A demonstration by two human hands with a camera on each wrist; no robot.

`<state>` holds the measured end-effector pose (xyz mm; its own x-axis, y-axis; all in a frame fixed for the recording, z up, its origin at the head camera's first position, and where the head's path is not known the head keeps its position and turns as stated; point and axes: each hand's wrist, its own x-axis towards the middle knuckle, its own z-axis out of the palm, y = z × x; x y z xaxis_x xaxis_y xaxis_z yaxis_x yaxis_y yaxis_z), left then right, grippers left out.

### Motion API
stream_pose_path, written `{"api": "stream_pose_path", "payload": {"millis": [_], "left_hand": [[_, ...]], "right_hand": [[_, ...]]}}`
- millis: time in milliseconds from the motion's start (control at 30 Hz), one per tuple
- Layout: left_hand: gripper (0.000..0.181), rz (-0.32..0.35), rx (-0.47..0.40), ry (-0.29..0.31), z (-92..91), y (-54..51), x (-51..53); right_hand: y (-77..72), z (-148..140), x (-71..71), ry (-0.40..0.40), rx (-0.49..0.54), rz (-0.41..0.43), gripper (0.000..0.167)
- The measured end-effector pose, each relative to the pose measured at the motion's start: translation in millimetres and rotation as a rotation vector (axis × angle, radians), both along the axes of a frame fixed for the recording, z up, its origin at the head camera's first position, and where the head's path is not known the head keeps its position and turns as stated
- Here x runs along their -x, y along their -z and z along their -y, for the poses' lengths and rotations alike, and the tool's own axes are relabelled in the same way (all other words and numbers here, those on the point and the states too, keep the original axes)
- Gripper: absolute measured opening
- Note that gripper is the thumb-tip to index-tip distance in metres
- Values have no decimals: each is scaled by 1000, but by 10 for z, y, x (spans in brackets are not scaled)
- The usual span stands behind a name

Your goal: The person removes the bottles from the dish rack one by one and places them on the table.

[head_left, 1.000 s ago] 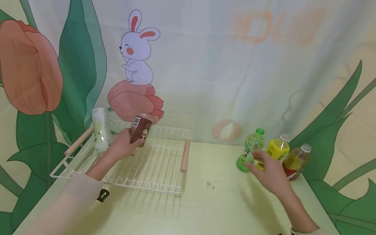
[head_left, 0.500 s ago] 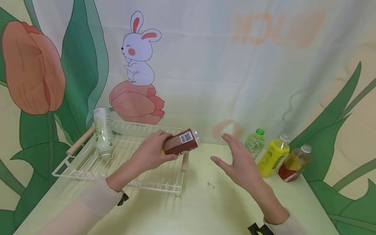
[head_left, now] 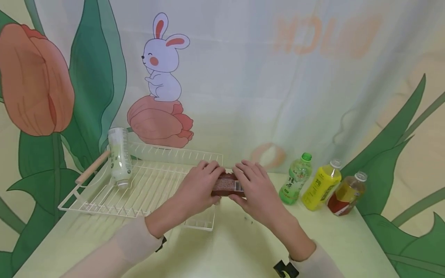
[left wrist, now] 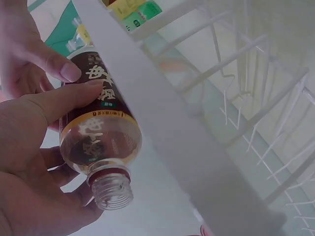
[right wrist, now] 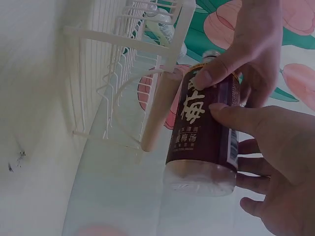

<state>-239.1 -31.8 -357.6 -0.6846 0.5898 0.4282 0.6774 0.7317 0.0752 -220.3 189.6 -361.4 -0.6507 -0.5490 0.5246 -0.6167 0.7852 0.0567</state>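
A clear plastic bottle (head_left: 225,186) with a dark brown label lies sideways between both hands, above the right end of the white wire rack (head_left: 101,209). My left hand (head_left: 198,189) grips its neck end, thumb and fingers on either side. At the base end my right hand (head_left: 259,193) holds the bottle too, its thumb on the label. The left wrist view shows the bare screw neck (left wrist: 113,189), with no cap on it. In the right wrist view the clear base (right wrist: 199,178) points away from the left hand.
An upside-down whitish-green bottle (head_left: 119,158) leans in the rack's left end, beside a wooden handle (head_left: 93,168). At the table's right stand a green bottle (head_left: 295,179), a yellow bottle (head_left: 321,187) and a bottle with reddish-brown lower part (head_left: 347,195). A printed curtain (head_left: 236,85) hangs behind.
My left hand has carried the brown-label bottle rightward out of the rack and turned it sideways. My right hand has come left from the standing bottles and taken hold of its base end.
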Motion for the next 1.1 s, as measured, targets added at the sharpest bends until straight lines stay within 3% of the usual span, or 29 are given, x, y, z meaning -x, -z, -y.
{"api": "stream_pose_path", "payload": {"millis": [200, 433, 700, 900, 1100], "left_hand": [[65, -75, 11, 1, -58, -5, 15], [67, -95, 4, -25, -94, -65, 22], [57, -104, -6, 2, -96, -72, -47], [66, -40, 8, 19, -79, -87, -41], [71, 80, -18, 44, -28, -54, -6]], "right_hand": [[33, 53, 26, -17, -23, -21, 66], [14, 80, 77, 16, 4, -12, 72], [80, 62, 45, 20, 31, 35, 75], [68, 37, 44, 12, 48, 71, 74], [66, 22, 46, -6, 47, 93, 72]]}}
